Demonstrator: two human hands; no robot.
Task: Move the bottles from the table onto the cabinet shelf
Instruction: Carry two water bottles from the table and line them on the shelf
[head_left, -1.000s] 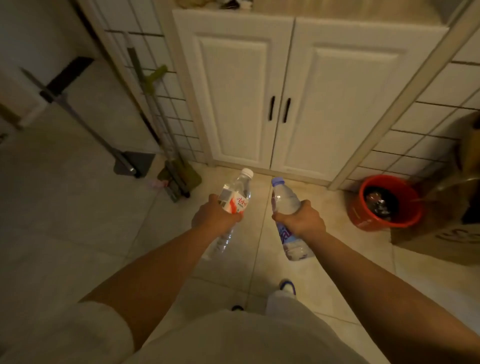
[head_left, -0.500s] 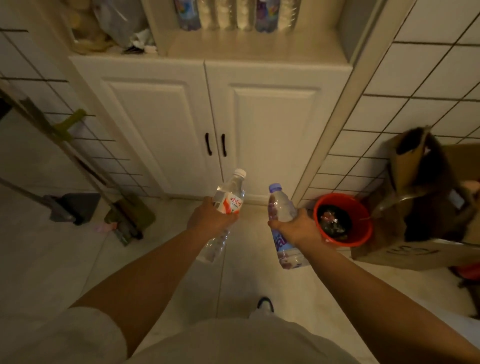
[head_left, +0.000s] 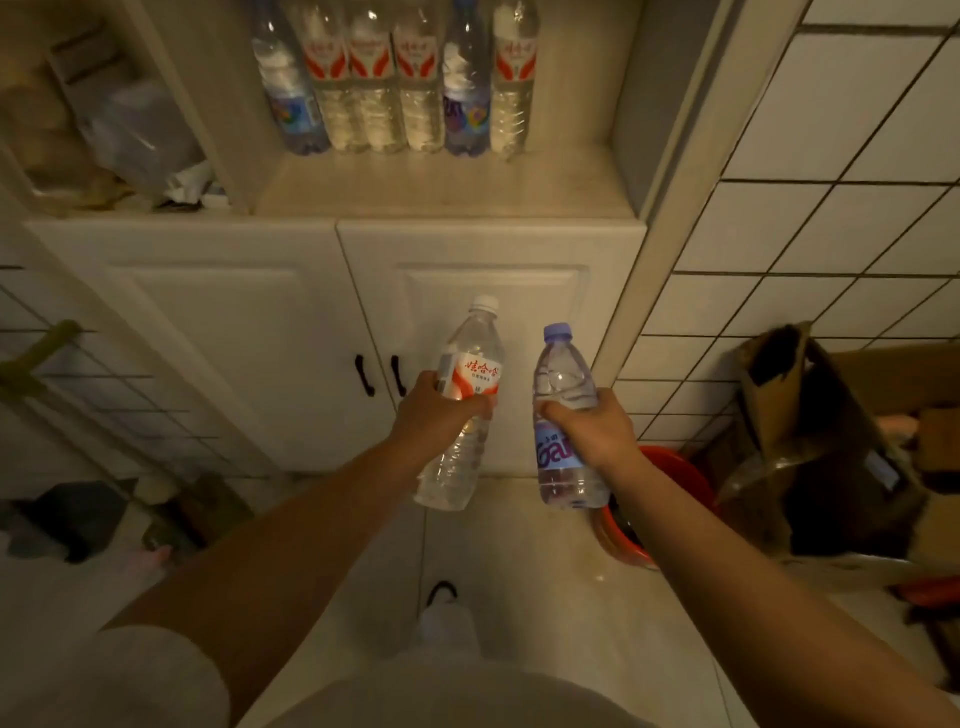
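Note:
My left hand (head_left: 434, 413) grips a clear bottle with a white cap and a red-and-white label (head_left: 470, 384), tilted slightly right. My right hand (head_left: 597, 428) grips a clear bottle with a purple cap and a blue-purple label (head_left: 563, 379), held nearly upright. Both bottles are in front of the white cabinet doors (head_left: 311, 332), below the open shelf (head_left: 447, 187). A row of several water bottles (head_left: 400, 83) stands at the back of that shelf.
A red bucket (head_left: 670, 467) sits on the floor right of the cabinet, with cardboard boxes (head_left: 810, 447) beside it. A tiled wall (head_left: 810, 208) rises on the right. Bags and clutter (head_left: 119, 130) fill the left shelf compartment. Broom and dustpan (head_left: 67, 514) lean at left.
The view has tilted up and closed in on the cabinet, so the shelf with its bottle row now shows. Both hands have risen with their bottles toward the doors.

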